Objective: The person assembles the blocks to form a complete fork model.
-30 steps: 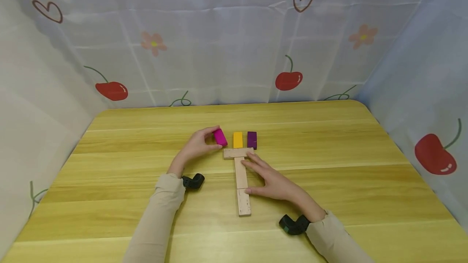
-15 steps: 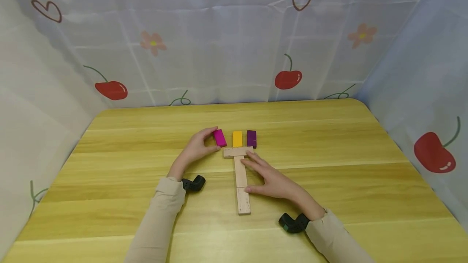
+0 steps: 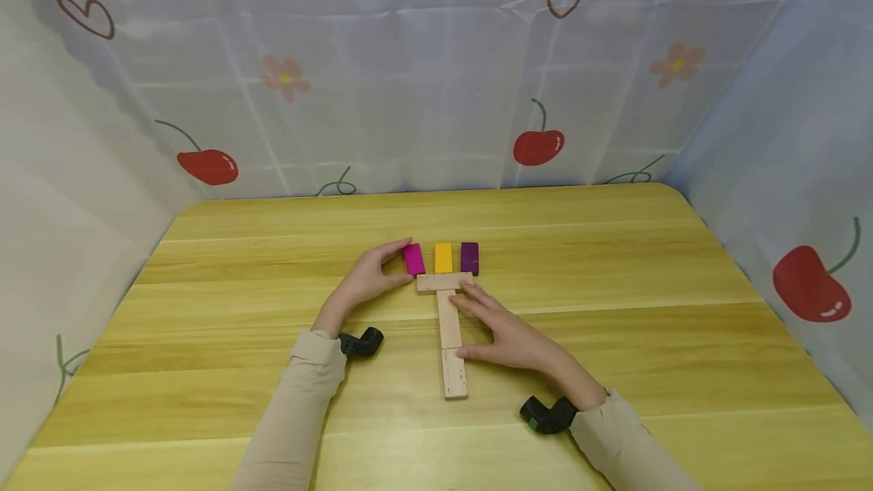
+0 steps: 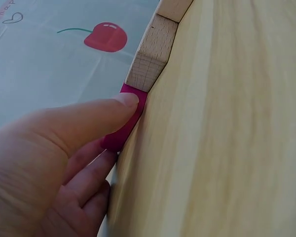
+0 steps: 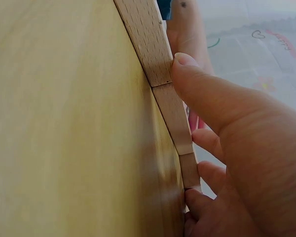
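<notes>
My left hand [image 3: 368, 276] pinches a magenta wooden block [image 3: 414, 259] between thumb and fingers. The block lies on the table with its near end by the left end of a plain wood block [image 3: 436, 283] set crosswise. In the left wrist view the thumb covers part of the magenta block [image 4: 122, 133]. A yellow block [image 3: 443, 258] and a purple block [image 3: 469, 258] stand in line to its right, with gaps between. My right hand [image 3: 511, 339] rests spread along the plain blocks, fingertips at the crosspiece and upper stem block [image 3: 448, 319], thumb at the lower stem block [image 3: 454, 377].
The blocks lie mid-table on a wood-grain tabletop [image 3: 204, 370]. A white curtain [image 3: 409, 97] printed with cherries, hearts and flowers rises behind the far edge and at both sides. Each wrist wears a black camera, such as the right one [image 3: 548, 415].
The magenta block has shifted slightly right toward the yellow block and turned straighter, with my left fingers following it. The right hand and the other blocks stay where they were.
</notes>
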The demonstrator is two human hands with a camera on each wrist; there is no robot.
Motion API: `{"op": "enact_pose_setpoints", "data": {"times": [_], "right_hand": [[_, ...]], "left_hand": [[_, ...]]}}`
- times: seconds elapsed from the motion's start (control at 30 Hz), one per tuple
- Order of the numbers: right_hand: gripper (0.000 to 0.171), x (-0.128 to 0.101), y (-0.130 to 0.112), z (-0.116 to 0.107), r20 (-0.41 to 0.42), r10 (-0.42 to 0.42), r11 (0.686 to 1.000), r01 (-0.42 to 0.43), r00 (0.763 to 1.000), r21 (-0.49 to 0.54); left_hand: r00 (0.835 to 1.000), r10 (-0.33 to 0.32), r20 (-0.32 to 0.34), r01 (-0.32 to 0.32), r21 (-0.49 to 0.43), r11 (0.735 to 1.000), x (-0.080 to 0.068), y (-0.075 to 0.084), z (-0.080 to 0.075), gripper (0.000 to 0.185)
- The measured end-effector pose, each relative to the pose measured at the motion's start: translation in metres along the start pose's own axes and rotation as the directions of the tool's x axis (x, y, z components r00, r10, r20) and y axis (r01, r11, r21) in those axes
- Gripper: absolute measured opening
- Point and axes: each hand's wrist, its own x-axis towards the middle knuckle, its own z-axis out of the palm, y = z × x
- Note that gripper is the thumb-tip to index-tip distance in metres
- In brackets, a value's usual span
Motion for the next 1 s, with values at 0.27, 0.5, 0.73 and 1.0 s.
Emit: {"op": "enact_pose_setpoints", "data": {"times": [0.27,0.5,0.73,1.0], "right_hand": [[0.076,0.0001,0.0000,-0.0008,0.002,0.001,1.000,-0.001,1.000,0.005],[0.076,-0.0021,0.0016,-0.0001,0.003,0.009,1.000,-0.009,1.000,0.002],[0.076,-0.0032,-0.0001,0.0008,0.001,0.010,1.000,-0.010,1.000,0.011],[0.076,-0.0003,0.0012,0.0005,-0.001,0.010,1.000,-0.010,1.000,-0.002]], "left_hand": [[1.000,0.008,0.016,-0.008,-0.018,1.000,-0.0004,0.0015,-0.0010,0.061],[0.999,0.023,0.027,-0.021,-0.057,0.998,0.0014,-0.0020,0.0025,0.063],[0.999,0.030,0.033,-0.027,-0.079,0.997,-0.0010,-0.0028,0.0034,0.065],[0.999,0.030,0.031,-0.028,-0.070,0.997,-0.0020,-0.0041,-0.0009,0.067]]}}
